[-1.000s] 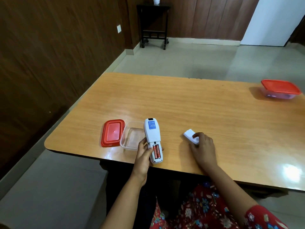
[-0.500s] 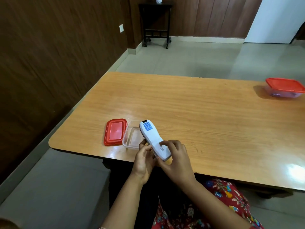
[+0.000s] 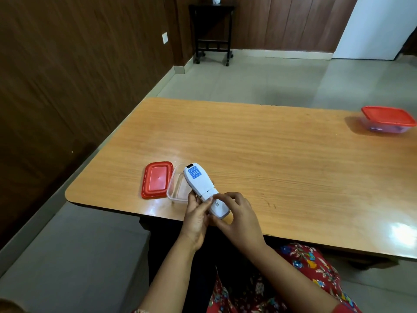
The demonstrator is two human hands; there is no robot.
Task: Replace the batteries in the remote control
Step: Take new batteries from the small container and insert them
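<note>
The white remote control [image 3: 199, 185] lies back side up near the table's front edge, a blue label near its far end. My left hand [image 3: 195, 219] grips its lower left side. My right hand [image 3: 237, 216] holds the lower end from the right, with a finger resting on the white battery cover [image 3: 214, 203], which sits over the compartment. The batteries are hidden under the cover.
An open clear plastic box [image 3: 177, 190] sits just left of the remote, with its red lid [image 3: 156, 179] beside it. A closed red-lidded box [image 3: 388, 119] stands at the far right of the wooden table [image 3: 270, 154]. A dark side table [image 3: 212, 30] stands by the back wall.
My right hand picked the cover up from the table, brought it to the remote and set it over the batteries. The remote has turned so its far end points left.
</note>
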